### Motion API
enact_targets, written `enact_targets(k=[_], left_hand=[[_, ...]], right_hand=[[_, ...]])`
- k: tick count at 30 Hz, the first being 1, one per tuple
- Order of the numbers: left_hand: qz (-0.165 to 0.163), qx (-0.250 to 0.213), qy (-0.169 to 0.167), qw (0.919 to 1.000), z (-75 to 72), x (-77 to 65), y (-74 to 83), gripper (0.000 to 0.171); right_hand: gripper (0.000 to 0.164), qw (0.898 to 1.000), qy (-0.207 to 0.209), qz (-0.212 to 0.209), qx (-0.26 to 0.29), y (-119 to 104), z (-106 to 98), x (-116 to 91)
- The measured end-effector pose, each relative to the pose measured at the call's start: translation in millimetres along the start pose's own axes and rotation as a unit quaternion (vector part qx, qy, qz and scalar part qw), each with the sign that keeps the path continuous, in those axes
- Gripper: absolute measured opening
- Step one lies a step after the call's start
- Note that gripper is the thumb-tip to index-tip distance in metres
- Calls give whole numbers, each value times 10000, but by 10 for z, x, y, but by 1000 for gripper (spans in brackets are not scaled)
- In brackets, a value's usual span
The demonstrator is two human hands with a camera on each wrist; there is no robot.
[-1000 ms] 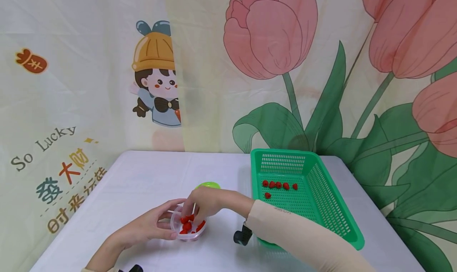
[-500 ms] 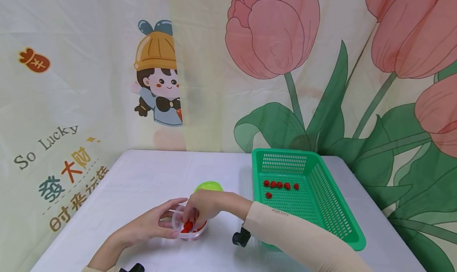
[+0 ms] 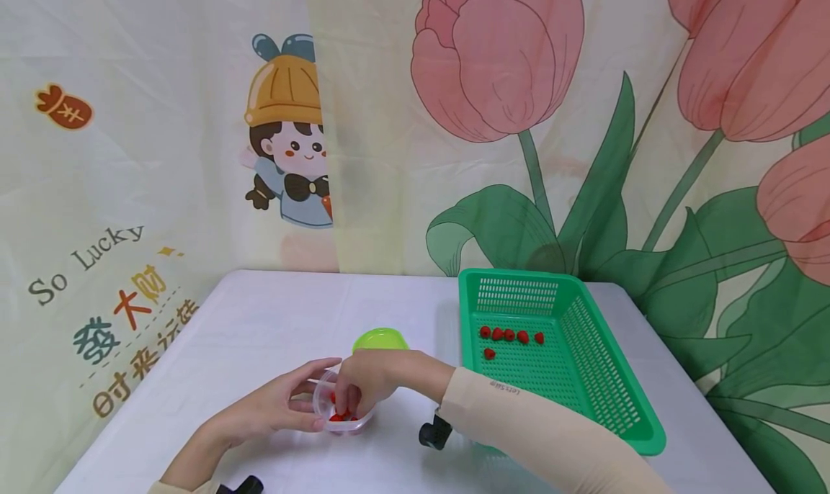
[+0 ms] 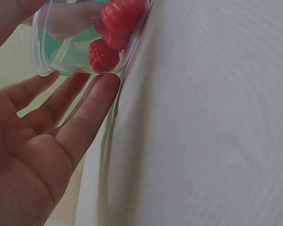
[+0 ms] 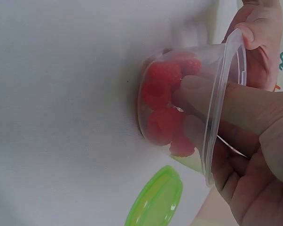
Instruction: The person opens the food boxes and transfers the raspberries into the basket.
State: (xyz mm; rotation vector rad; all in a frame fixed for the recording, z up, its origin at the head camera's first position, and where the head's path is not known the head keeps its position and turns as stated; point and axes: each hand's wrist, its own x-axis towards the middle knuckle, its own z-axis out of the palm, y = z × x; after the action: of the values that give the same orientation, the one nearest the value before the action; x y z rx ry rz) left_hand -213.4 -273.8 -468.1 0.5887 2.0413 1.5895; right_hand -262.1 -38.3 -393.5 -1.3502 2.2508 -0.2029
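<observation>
A small clear plastic tub (image 3: 351, 428) stands on the white table, with several red raspberries (image 5: 162, 125) at its bottom. My left hand (image 3: 269, 406) holds the tub from its left side, thumb near the front and fingers behind; in the left wrist view its fingertips touch the wall. Over the rim, my right hand (image 3: 368, 377) reaches down inside. The right wrist view shows its thumb and a finger pinching at a raspberry (image 5: 177, 97) among the others. Part of the fruit is hidden behind these fingers.
Just behind the tub lies a bright green lid (image 3: 380, 339). To the right stands a green slotted basket (image 3: 464, 314), holding a row of raspberries (image 3: 522, 337) and a single raspberry (image 3: 489, 353) in front of it. A printed cloth (image 3: 369, 155) hangs behind the table.
My right hand has shifted slightly left and deeper into the tub, uncovering more of the green lid. The left hand keeps its hold on the tub.
</observation>
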Motion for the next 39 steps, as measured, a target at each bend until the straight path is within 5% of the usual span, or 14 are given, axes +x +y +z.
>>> enact_targets(k=[14,39], left_hand=[[-15,111,36,9999,-3,1,16,90],[1,150,41,9999,-5,-8,20,88]], right_hand=[[17,9979,-452,30,-454,-40,17,52],[11,9959,-246,304,-812,-104,32,61]])
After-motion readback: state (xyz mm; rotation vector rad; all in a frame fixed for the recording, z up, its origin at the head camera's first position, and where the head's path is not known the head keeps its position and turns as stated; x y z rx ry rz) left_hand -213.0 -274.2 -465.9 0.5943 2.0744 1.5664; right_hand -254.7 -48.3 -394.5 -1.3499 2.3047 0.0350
